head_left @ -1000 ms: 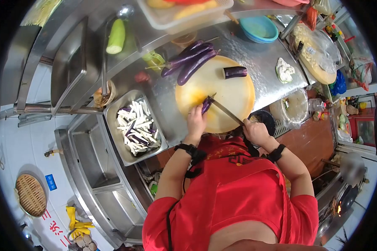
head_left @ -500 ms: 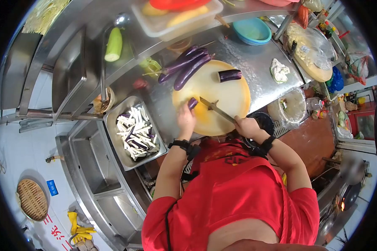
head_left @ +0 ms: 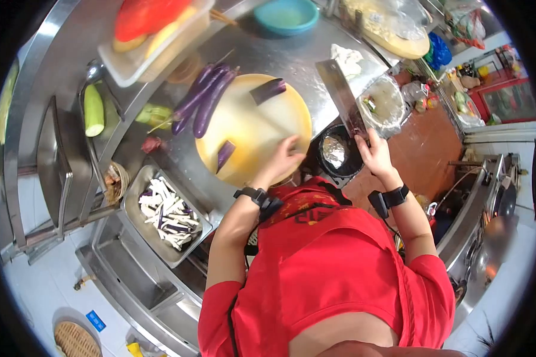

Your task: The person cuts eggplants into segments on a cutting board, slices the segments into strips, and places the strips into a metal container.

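Observation:
My right hand (head_left: 375,156) grips the handle of a cleaver (head_left: 342,95), whose broad blade points up and away, off the right side of the round cutting board (head_left: 256,140). Over the board's lower right edge is my left hand (head_left: 284,159), its fingers apart and slightly curled, with nothing visible in them. A short eggplant piece (head_left: 224,155) lies on the board's left part, and a longer cut eggplant chunk (head_left: 268,90) near its far edge. Several whole eggplants (head_left: 211,98) rest at the board's upper left. Eggplant strips (head_left: 167,211) fill part of a metal tray (head_left: 206,227).
A black bin (head_left: 324,165) and a lined waste basket (head_left: 393,107) stand below the counter's right edge. A white cloth (head_left: 346,58) and blue bowl (head_left: 287,16) are farther back. Sink basins (head_left: 122,253) are at left, a stove (head_left: 467,256) at right.
My left hand has let go of the short eggplant piece and moved right across the board. My right hand has lifted the cleaver off the board to the right. The view has shifted.

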`<state>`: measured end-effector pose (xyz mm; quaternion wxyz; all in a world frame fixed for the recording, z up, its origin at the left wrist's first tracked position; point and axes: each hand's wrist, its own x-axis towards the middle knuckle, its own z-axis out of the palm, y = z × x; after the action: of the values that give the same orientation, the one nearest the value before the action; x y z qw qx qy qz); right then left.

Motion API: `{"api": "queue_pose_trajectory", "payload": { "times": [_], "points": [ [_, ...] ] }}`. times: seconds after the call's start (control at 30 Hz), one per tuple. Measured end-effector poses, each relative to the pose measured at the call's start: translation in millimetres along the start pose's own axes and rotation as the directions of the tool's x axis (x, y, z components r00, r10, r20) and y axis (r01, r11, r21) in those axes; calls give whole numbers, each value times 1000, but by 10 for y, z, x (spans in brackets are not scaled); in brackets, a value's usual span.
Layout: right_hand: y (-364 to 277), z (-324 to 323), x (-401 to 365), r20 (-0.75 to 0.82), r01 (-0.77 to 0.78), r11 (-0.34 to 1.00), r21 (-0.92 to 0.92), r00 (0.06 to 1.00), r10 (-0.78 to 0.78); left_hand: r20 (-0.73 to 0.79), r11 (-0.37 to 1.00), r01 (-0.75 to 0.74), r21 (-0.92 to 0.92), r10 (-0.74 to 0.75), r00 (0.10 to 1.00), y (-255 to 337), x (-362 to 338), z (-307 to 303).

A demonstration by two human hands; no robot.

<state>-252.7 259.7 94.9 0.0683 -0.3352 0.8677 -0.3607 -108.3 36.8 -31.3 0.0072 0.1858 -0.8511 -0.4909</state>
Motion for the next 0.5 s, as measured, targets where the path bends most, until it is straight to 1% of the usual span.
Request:
{"api": "queue_pose_trajectory", "payload": {
  "times": [0.03,0.07,0.1,0.13,0.17,0.2,0.23,0.27,0.3,0.33,0.4,0.43,0.47,0.5],
  "points": [
    [49,-20,-6,-33,1,1000,25,999,0,80,906,55,-421,-23,996,404,-31,17],
    [87,-43,-17,-37,-6,1000,22,999,6,162,641,133,-755,-14,987,624,-43,24],
    [121,-67,-23,-49,-30,999,30,998,31,166,641,134,-756,-10,986,625,-2,33],
    [156,-89,-28,-61,-51,998,39,997,54,13,805,-66,-590,91,996,606,60,27],
    [194,-109,-40,-42,-84,995,51,995,87,-115,897,-252,-362,225,968,583,99,13],
    [218,-112,-43,-43,-83,995,50,995,85,-201,944,-301,-133,271,941,516,85,-84],
    [240,-110,-45,-79,-72,995,73,994,78,-270,943,-316,107,333,903,409,49,-238],
    [253,-108,-48,-115,-62,993,97,991,73,-383,923,-262,281,358,851,264,-25,-359],
    [256,-118,-55,-117,-65,993,98,990,77,-479,880,-180,439,399,782,126,-140,-481],
    [253,-133,-54,-126,-66,992,106,989,80,-524,817,22,577,349,776,60,-286,-634],
    [256,-147,-31,-140,-68,991,114,987,84,-600,730,306,611,174,781,-155,-480,-808],
    [265,-154,-27,-149,-78,990,119,984,96,-634,697,356,622,182,751,-356,-548,-831],
    [273,-164,-15,-157,-86,989,124,982,105,-634,697,356,622,182,751,-496,-605,-852],
    [278,-178,0,-153,-101,986,130,981,121,-628,747,380,546,65,775,-542,-650,-889]
  ]
}}
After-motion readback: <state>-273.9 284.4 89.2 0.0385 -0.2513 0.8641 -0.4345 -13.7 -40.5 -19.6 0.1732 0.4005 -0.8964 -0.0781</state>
